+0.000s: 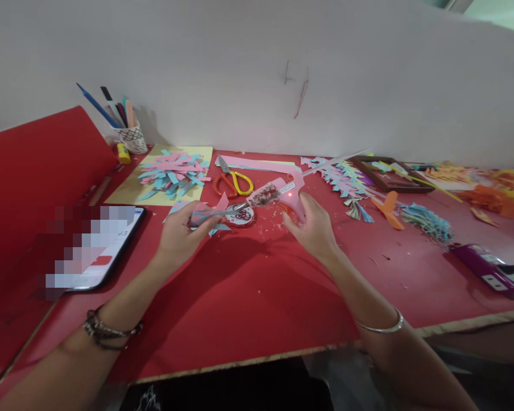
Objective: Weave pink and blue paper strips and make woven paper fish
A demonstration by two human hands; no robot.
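Observation:
My right hand (316,229) is closed around the handle of a pink hot glue gun (298,185). A small light glows red on its side, and a long clear glue stick (334,162) sticks out of its back. The gun's metal nozzle points left, at the end of a blue-grey paper strip (209,213). That strip is pinched in my left hand (180,229); whether nozzle and paper touch, I cannot tell. Beneath them sits a round patterned disc (243,217). Pink and blue paper strips (221,202) lie just behind my left fingers.
Scissors (235,181) with red and yellow handles lie behind. A fringed paper pile (173,173) rests on a yellow sheet (124,188). At left are a phone (120,251) and a pen cup (132,140); at right, a wooden frame (385,181), blue tassel (428,221) and purple power strip (480,265).

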